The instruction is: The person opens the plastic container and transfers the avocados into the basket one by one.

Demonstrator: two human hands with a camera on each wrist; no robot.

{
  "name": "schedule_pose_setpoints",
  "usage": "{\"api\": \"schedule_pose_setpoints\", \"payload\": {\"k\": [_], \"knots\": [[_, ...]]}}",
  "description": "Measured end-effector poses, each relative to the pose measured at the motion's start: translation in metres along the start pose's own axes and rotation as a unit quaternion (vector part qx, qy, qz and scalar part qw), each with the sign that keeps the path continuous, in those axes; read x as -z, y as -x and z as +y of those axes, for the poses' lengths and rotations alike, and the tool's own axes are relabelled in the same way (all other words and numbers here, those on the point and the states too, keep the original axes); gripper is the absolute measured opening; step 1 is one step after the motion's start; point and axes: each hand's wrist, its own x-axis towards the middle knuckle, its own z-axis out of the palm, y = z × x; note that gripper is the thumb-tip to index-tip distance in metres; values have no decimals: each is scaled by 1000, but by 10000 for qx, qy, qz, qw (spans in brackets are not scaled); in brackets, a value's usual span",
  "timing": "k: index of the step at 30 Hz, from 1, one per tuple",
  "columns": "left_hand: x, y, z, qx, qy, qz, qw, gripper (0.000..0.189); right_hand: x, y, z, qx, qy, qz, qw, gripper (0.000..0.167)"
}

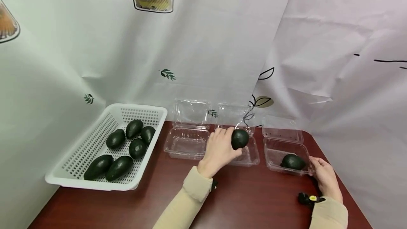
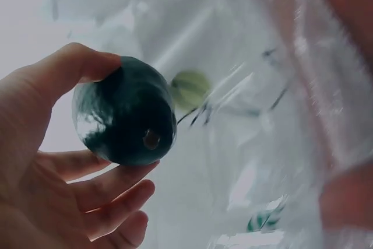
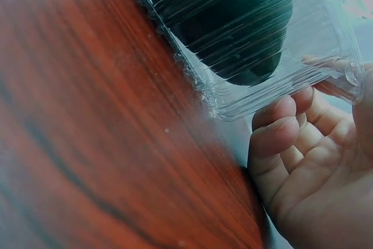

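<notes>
My left hand (image 1: 221, 150) grips a dark green avocado (image 1: 240, 139) between thumb and fingers, above the middle clear plastic clamshell box (image 1: 253, 154). In the left wrist view the avocado (image 2: 131, 115) shows its round stem end. My right hand (image 1: 325, 177) pinches the right corner of the rightmost clear box (image 1: 270, 153), whose lid stands raised at the back. Inside that box lies another avocado (image 1: 293, 162). Through the box's ribbed wall, the right wrist view shows this avocado (image 3: 233, 21), with the fingers (image 3: 277, 135) curled at the rim.
At left, a white perforated basket (image 1: 60, 181) holds several avocados (image 1: 119, 168). A third clear box (image 1: 171, 144) with its lid up stands between the basket and the middle box. The boxes stand on a red-brown table (image 1: 254, 200), before a pale printed curtain (image 1: 216, 63).
</notes>
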Motion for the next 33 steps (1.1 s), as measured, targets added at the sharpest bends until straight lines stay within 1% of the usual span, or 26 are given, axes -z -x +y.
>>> {"api": "schedule_pose_setpoints", "payload": {"k": [3, 5, 8, 12, 15, 20, 23, 26, 28, 31, 33], "knots": [[15, 2, -14, 267, 308, 12, 9992, 66, 1, 1, 1, -86, -29, -40, 10000, 21], [26, 5, -25, 460, 467, 32, 9978, 65, 0, 2, 1, -108, -20, -45, 9999, 22], [43, 10, -42, 750, 532, 226, 9955, 59, -1, 2, 2, -79, 40, 0, 10000, 23], [66, 19, -60, 1050, 420, 613, 9917, 56, 0, 3, 2, -44, 63, -30, 10000, 22], [81, 27, -68, 1157, 303, 774, 9898, 57, 2, 4, 1, -55, 73, -59, 9999, 22], [99, 39, -78, 1194, 182, 942, 9882, 59, 6, 6, 0, -37, 88, -53, 9999, 20], [110, 45, -87, 1305, 119, 948, 9868, 60, 7, 7, 1, -51, 82, -23, 10000, 20], [123, 53, -98, 1515, 41, 869, 9846, 63, 6, 7, 2, -67, 92, 21, 9999, 21], [133, 60, -108, 1693, -48, 803, 9823, 65, 5, 7, 1, -73, 64, -2, 10000, 22], [149, 73, -123, 1919, -281, 790, 9778, 67, 5, 6, 0, -61, 72, -43, 9999, 22], [160, 83, -133, 2072, -388, 762, 9746, 65, 4, 4, -3, -32, 50, -54, 10000, 23]]}}
